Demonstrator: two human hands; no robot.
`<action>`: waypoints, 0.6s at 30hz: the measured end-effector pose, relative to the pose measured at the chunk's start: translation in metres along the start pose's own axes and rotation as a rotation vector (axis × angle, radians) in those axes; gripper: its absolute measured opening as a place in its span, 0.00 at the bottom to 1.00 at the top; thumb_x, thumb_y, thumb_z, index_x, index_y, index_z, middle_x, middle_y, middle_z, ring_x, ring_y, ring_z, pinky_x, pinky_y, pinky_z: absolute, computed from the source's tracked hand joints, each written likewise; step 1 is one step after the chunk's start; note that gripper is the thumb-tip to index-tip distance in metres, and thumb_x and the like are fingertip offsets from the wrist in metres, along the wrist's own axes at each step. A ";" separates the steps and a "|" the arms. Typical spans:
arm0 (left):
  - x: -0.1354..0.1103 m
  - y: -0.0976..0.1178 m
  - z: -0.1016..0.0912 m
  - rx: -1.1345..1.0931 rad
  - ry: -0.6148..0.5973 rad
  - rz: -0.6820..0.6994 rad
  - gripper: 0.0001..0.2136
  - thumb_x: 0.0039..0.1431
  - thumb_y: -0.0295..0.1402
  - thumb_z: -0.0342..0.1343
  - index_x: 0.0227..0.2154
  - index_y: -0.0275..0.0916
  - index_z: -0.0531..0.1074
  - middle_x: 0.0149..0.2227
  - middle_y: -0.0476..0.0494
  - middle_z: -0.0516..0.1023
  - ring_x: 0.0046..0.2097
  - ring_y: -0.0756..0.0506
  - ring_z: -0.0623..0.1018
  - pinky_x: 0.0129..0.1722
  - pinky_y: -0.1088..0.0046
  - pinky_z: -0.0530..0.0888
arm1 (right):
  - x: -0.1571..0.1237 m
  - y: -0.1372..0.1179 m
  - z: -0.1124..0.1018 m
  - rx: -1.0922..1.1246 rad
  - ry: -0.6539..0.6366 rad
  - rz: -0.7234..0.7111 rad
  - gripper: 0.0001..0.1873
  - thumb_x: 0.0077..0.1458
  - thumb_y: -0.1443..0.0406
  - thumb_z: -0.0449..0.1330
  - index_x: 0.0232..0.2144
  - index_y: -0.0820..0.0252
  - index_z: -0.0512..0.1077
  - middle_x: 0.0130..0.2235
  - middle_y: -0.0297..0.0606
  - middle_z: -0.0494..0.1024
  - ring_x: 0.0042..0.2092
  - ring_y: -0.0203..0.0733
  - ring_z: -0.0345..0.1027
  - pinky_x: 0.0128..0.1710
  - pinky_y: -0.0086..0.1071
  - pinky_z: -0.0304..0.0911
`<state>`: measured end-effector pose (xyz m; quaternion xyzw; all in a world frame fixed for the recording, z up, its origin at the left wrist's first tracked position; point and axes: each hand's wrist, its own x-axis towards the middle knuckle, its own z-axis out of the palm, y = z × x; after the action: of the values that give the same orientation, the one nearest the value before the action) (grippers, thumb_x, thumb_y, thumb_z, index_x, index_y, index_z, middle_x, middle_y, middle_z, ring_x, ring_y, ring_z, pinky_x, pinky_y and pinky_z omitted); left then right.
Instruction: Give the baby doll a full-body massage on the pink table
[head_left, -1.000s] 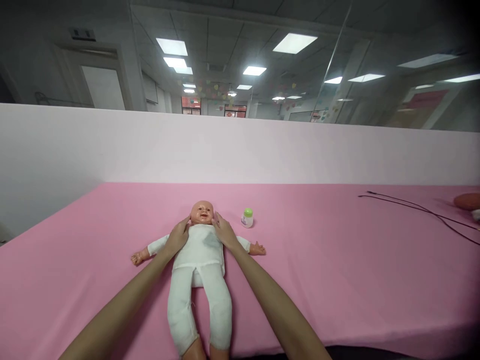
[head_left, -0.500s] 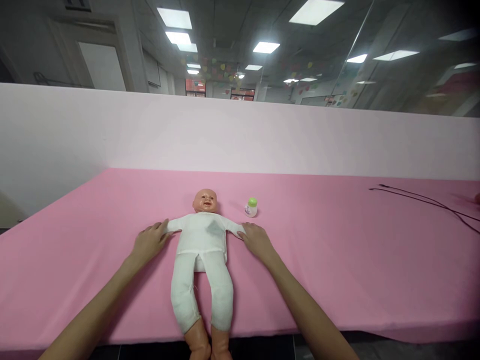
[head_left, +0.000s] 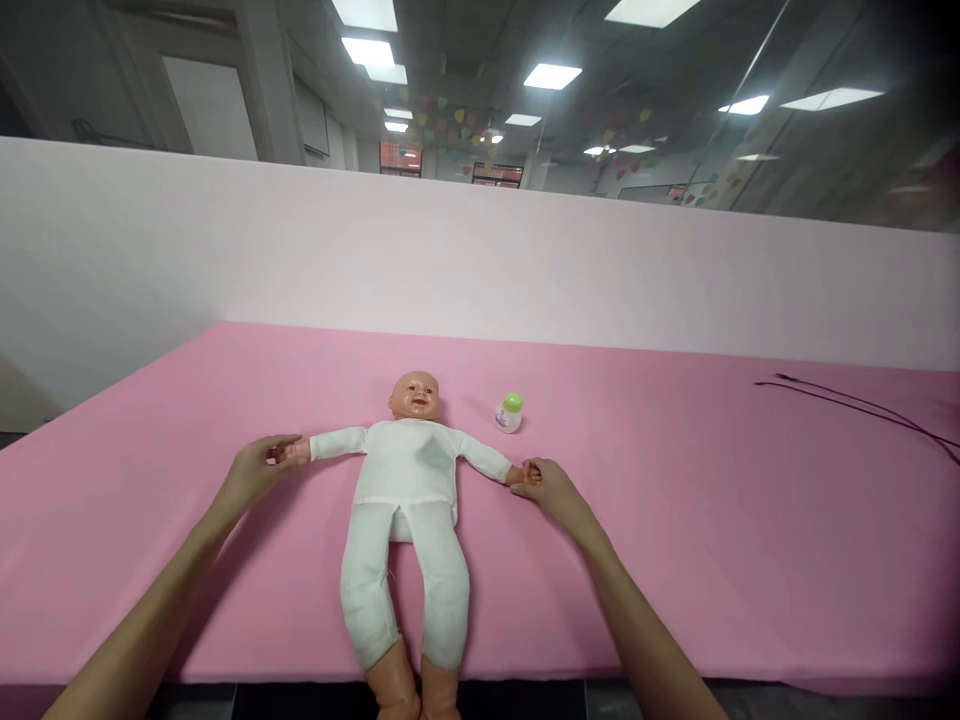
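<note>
A baby doll (head_left: 409,465) in white cloth lies on its back, arms spread out to both sides and bare feet over the near edge. My left hand (head_left: 259,468) is closed around the doll's hand at the left, thumb and fingers on either side of it. On the other side, my right hand (head_left: 551,487) pinches the doll's other hand between thumb and fingers. Just above that arm stands a small clear bottle (head_left: 509,413) with a green cap, apart from my fingers.
The doll lies on a pink-covered table (head_left: 675,520). Thin black cables (head_left: 855,402) stretch in from the right edge. Behind the table rises a white low wall (head_left: 450,260) with glass above it.
Both my hands have slid outward from the doll's sleeves to its hands. Its small hands, covered before, now show in my fingers, and the view has shifted slightly.
</note>
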<state>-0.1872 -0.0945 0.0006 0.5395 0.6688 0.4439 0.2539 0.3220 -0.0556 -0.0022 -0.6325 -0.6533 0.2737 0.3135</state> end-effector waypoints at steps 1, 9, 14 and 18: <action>0.001 0.001 0.004 -0.106 0.049 -0.029 0.28 0.43 0.48 0.69 0.48 0.41 0.78 0.43 0.42 0.83 0.45 0.36 0.81 0.40 0.65 0.77 | 0.001 -0.001 0.003 0.100 -0.009 0.023 0.17 0.41 0.57 0.73 0.26 0.56 0.70 0.27 0.32 0.73 0.27 0.40 0.65 0.26 0.32 0.57; -0.001 0.038 0.063 -0.367 0.188 0.055 0.16 0.56 0.44 0.66 0.43 0.40 0.79 0.45 0.38 0.83 0.47 0.37 0.81 0.48 0.59 0.78 | 0.012 -0.058 0.037 0.800 0.301 -0.050 0.21 0.46 0.50 0.73 0.35 0.59 0.77 0.31 0.38 0.79 0.33 0.44 0.73 0.37 0.38 0.71; -0.006 0.054 0.088 -0.076 -0.202 0.661 0.11 0.67 0.38 0.57 0.47 0.45 0.79 0.51 0.41 0.82 0.55 0.38 0.79 0.57 0.58 0.74 | 0.006 -0.091 0.068 0.313 0.003 -0.651 0.10 0.61 0.59 0.65 0.44 0.53 0.80 0.44 0.41 0.82 0.45 0.49 0.76 0.46 0.43 0.73; -0.010 0.041 0.097 0.003 -0.320 0.858 0.12 0.71 0.33 0.52 0.50 0.44 0.78 0.52 0.41 0.82 0.54 0.41 0.79 0.57 0.58 0.75 | 0.001 -0.084 0.091 0.020 -0.104 -0.973 0.13 0.66 0.66 0.58 0.49 0.52 0.80 0.44 0.42 0.82 0.43 0.48 0.76 0.44 0.44 0.73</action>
<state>-0.0845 -0.0717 -0.0113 0.8300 0.3377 0.4190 0.1466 0.1981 -0.0551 0.0018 -0.2364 -0.8851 0.1331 0.3780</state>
